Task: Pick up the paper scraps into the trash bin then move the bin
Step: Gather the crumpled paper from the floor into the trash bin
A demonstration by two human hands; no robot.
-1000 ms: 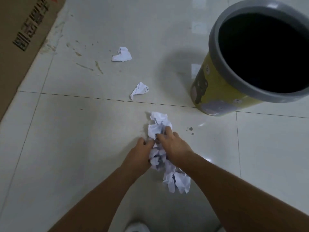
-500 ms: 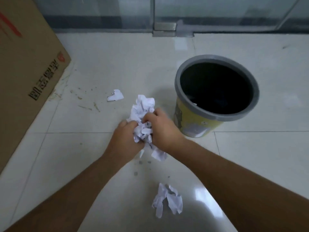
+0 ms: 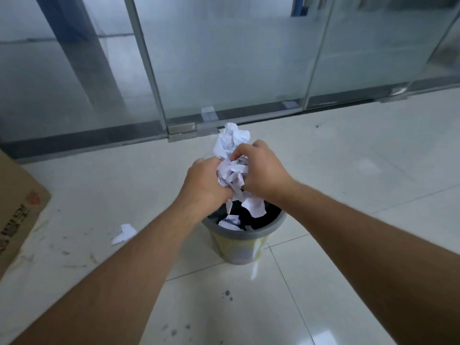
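A bunch of crumpled white paper scraps [image 3: 230,168] is squeezed between my left hand [image 3: 205,181] and my right hand [image 3: 261,170], held right above the trash bin [image 3: 239,242]. The bin has a grey rim and a yellow wall and stands on the tiled floor. Loose ends of the bunch hang down toward the bin's dark opening, where a white scrap [image 3: 231,222] shows inside. One more scrap [image 3: 124,234] lies on the floor to the left of the bin.
A brown cardboard box [image 3: 17,215] stands at the left edge. Frosted glass doors [image 3: 224,58] with a metal bottom rail close off the far side. The floor tiles carry dark spots and smudges near me.
Both hands have risen from the floor with the paper bunch and moved right over the bin. My view has lifted, so the glass doors now fill the top.
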